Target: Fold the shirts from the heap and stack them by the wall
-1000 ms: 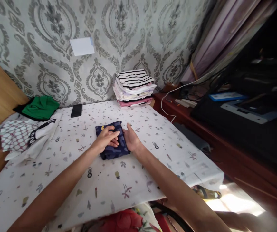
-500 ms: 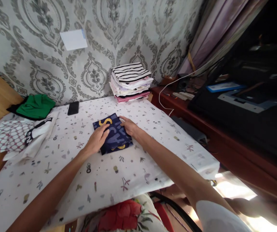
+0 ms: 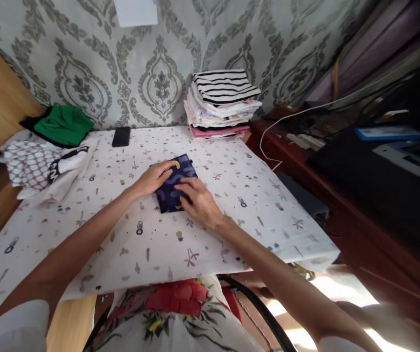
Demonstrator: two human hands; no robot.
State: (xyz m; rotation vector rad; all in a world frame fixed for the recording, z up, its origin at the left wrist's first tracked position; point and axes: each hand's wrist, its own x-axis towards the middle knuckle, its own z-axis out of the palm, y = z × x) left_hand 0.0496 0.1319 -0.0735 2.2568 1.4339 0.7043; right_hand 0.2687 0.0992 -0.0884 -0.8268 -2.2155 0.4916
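Note:
A navy garment (image 3: 169, 191) with yellow and lighter blue lettering lies folded into a compact rectangle on the patterned white tablecloth (image 3: 115, 259). My left hand (image 3: 154, 177) rests over its upper left part, fingers stretched out across the cloth. Over the lower right part lies my right hand (image 3: 199, 201), its fingers extended and slightly apart. Both palms face down, and neither hand grasps the fabric. The fingers hide part of the lettering.
Folded clothes (image 3: 222, 105) stand stacked by the wall, striped one on top. A black phone (image 3: 121, 137) lies at the back. To the left are a green garment (image 3: 69, 124) and a dotted one (image 3: 30, 161). A white cable (image 3: 263, 144) runs over the red-brown furniture (image 3: 360, 230) at right.
My right hand has moved from the garment's upper right edge down to its lower right part. My left hand has shifted toward the upper left edge. The camera view has tilted down and turned.

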